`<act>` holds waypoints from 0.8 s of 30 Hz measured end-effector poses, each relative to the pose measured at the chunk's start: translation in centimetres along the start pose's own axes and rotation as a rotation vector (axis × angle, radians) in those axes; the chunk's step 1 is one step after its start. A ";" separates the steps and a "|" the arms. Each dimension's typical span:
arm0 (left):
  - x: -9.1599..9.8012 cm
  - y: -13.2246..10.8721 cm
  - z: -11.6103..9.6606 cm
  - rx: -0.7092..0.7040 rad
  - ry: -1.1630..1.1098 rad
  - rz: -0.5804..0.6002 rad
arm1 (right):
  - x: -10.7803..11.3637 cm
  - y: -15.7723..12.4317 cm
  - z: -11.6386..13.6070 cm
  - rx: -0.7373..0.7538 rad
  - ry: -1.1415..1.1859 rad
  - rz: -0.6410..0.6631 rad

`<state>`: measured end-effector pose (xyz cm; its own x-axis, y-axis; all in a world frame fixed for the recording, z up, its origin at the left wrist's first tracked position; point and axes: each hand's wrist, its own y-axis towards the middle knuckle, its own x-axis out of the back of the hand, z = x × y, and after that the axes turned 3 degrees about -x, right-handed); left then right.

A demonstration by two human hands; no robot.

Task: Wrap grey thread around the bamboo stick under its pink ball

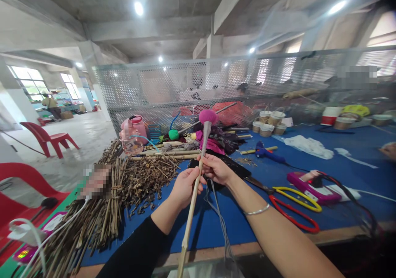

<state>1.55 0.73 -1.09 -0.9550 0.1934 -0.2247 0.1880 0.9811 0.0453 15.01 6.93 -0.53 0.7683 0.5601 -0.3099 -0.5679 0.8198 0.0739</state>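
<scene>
A pale wooden stick (190, 216) slants up and away in front of me. Its far end carries a pink-purple ball (208, 116), with a grey wrapping (206, 137) tapering below it. My left hand (185, 186) is closed round the stick just under the wrapping. Pressed together beside the stick, at the lower end of the wrapping, are the fingers of my right hand (217, 169), pinching grey yarn. Loose strands of grey yarn (221, 220) hang below that hand towards the table edge. The fingertips partly hide where yarn meets stick.
Dried stalks (105, 208) cover the blue table's left side. Large scissors (293, 206), a purple power strip (315, 189) and a blue glue gun (269, 153) lie right. Behind are a green yarn ball (173, 135), small cups (267, 123) and a perforated metal screen (154, 84).
</scene>
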 end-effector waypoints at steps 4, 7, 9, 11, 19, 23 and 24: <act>0.7 0.1 0.3 -0.098 0.307 -0.094 | 0.1 0.0 -0.1 -0.067 -0.096 -0.033; 0.8 0.2 0.5 -0.191 0.502 -0.200 | 0.2 0.1 -0.2 -0.081 -0.140 -0.042; 0.5 0.1 0.4 -0.138 0.449 -0.171 | 0.1 0.0 -0.1 -0.084 -0.105 -0.010; 0.2 0.0 0.2 -0.068 0.276 -0.104 | 0.0 -0.1 0.1 -0.080 -0.045 0.028; 1.4 0.0 -0.2 -0.096 0.448 -0.029 | 0.3 -0.1 0.1 -0.118 -0.187 -0.037; 1.3 -0.3 -0.6 -0.161 0.519 -0.084 | -0.2 -0.2 0.3 -0.084 -0.149 -0.006; 1.1 -0.4 -0.8 -0.143 0.465 -0.075 | -0.4 -0.3 0.4 -0.060 -0.097 0.013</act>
<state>0.27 0.56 -0.57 -0.9722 0.0690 0.2239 0.1122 0.9761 0.1863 15.02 6.53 -0.10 0.7841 0.5820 -0.2155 -0.5925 0.8053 0.0192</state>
